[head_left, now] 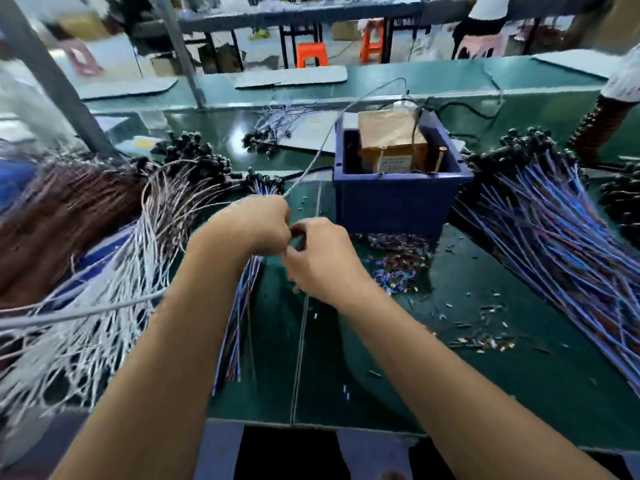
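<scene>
Grey wire [313,157] is clenched in the fingers of your left hand [254,225] and pinched by your right hand [320,258] alongside, rising beyond them. Judged step: singling out one wire. Next, draw it clear of the blue bundle [239,323] beneath your left fingers

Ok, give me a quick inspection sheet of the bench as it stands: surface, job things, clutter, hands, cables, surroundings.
Surface: green bench, a seam down its middle.
Job's things: thin wire rising from the left hand towards the blue box, which holds a brown block.
Clutter: cut wire scraps heaped before the box, more scattered to the right.
Hands: left hand grips the thin wire; right hand curled against it, its hold hidden.
Cables: blue wire bundle right; white wire bundle and brown wire bundle left; black caps on far ends.
Surroundings: orange stools behind; a patterned sleeve far right.
</scene>
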A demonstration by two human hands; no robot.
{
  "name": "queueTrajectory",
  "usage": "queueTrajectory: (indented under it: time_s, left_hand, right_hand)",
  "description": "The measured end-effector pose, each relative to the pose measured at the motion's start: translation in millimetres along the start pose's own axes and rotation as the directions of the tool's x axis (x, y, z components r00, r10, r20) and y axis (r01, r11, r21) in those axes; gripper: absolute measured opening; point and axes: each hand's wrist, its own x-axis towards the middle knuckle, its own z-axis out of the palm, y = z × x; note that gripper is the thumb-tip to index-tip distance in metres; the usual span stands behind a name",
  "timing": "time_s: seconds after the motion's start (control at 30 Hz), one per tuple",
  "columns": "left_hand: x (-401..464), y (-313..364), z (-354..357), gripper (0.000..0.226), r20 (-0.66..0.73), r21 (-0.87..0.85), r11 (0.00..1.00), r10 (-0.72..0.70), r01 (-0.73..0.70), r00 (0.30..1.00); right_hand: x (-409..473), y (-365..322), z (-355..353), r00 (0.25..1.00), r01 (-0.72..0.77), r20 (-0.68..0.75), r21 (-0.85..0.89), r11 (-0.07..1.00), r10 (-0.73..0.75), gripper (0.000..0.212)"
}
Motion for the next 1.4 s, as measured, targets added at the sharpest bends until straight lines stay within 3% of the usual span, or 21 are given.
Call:
queueTrajectory:
  time_s: [0.17,0.27,0.37,0.5,0.63,0.73,0.87,0.97,1.1,1.17,1.2,1.3,1.37,1.4]
  left_hand:
    - [14,-22,9,0.019,-0.274,-0.049,0.985,-0.174,0.167,0.946]
    - [25,-27,8,0.028,-0.327,-0.061,0.982,-0.189,0.179,0.926]
    - [37,-29,8,0.015,-0.37,-0.071,0.98,-0.198,0.185,0.908]
    - [50,-29,11,0.009,-0.313,-0.081,0.977,-0.214,0.198,0.925]
    - [54,-28,12,0.008,-0.276,-0.094,0.977,-0.21,0.191,0.938]
    - [54,-23,11,0.027,-0.288,-0.082,0.979,-0.204,0.188,0.936]
    - [52,-15,6,0.019,-0.309,-0.071,0.977,-0.214,0.202,0.927]
    - [49,-7,-2,0.01,-0.292,-0.076,0.979,-0.201,0.187,0.935]
    - [44,3,-14,0.007,-0.22,-0.278,0.947,-0.223,0.158,0.95]
    - [44,7,-15,0.011,-0.171,-0.514,0.85,-0.23,0.113,0.958]
    - [43,11,-14,0.012,-0.138,-0.663,0.745,-0.225,0.078,0.965]
    - [32,23,-11,0.01,0.012,-0.968,0.248,-0.138,0.046,0.99]
    - [27,29,-9,0.012,0.088,-0.995,-0.05,-0.04,0.086,0.995]
    - [25,30,-8,0.013,0.098,-0.986,-0.139,-0.025,0.094,0.995]
  right_hand:
    - [33,-21,30,0.997,-0.013,0.08,-0.127,0.992,0.023,0.016]
    - [44,-25,38,0.997,0.031,0.072,-0.253,0.967,-0.013,0.017]
    - [47,-24,44,0.999,0.007,0.032,-0.261,0.965,0.001,0.029]
    - [47,-16,51,1.0,-0.004,-0.022,-0.284,0.959,-0.003,0.033]
    - [44,-14,48,0.999,-0.035,0.002,-0.233,0.972,0.036,0.01]
    - [38,-13,40,0.998,-0.054,0.021,-0.149,0.987,0.058,0.031]
    - [31,-6,33,0.998,-0.067,0.018,0.098,0.993,0.065,0.019]
    - [26,1,30,0.995,-0.1,0.03,0.261,0.96,0.096,0.021]
    - [22,9,22,0.994,-0.093,-0.021,0.353,0.931,0.108,0.024]
    - [19,11,14,0.993,-0.074,-0.054,0.382,0.921,0.102,0.03]
    - [17,12,10,0.994,-0.057,-0.063,0.394,0.917,0.089,0.034]
    - [10,13,-5,0.997,0.024,-0.081,0.377,0.926,0.007,0.037]
    - [8,14,-15,0.996,0.075,-0.075,0.346,0.935,-0.052,0.036]
    - [7,15,-20,0.996,0.085,-0.066,0.345,0.935,-0.066,0.036]
